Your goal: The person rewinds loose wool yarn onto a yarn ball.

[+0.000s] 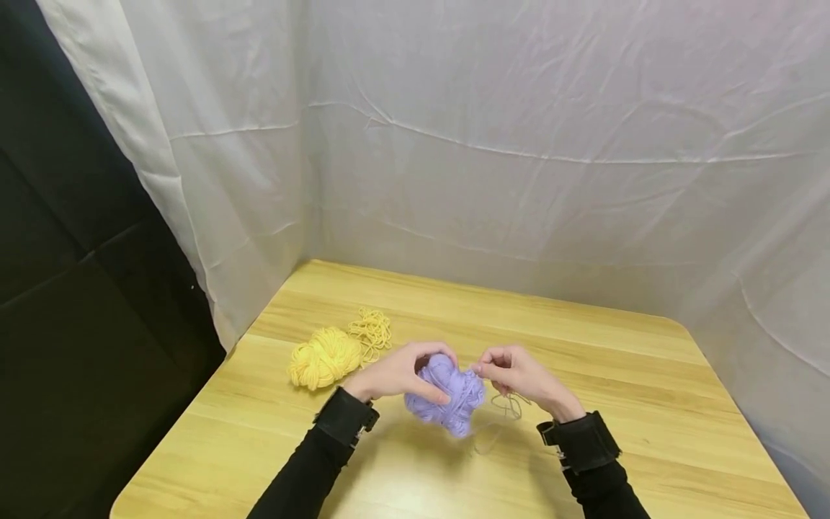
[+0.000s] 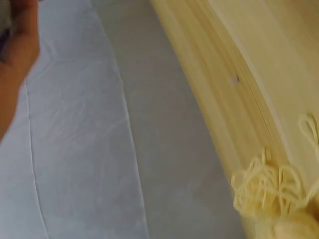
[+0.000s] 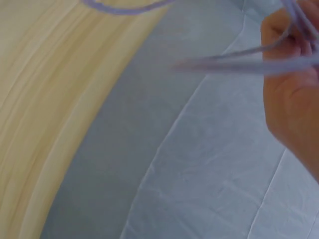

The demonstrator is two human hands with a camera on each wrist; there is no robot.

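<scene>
A lilac yarn ball [image 1: 447,395] hangs just above the wooden table [image 1: 635,404] near its front middle. My left hand [image 1: 400,372] grips the ball from the left, thumb across its front. My right hand [image 1: 512,371] pinches a lilac strand [image 1: 509,405] at the ball's right side; loose loops trail down to the table. In the right wrist view the right hand [image 3: 294,94] holds thin lilac strands [image 3: 249,62] pulled taut. The left wrist view shows only the edge of my left hand [image 2: 17,55] at the top left.
A yellow yarn ball [image 1: 323,358] with a loose yellow tangle [image 1: 372,333] lies on the table to the left; the tangle [image 2: 269,186] also shows in the left wrist view. White cloth [image 1: 519,144] hangs behind and beside the table. Dark panels stand at left.
</scene>
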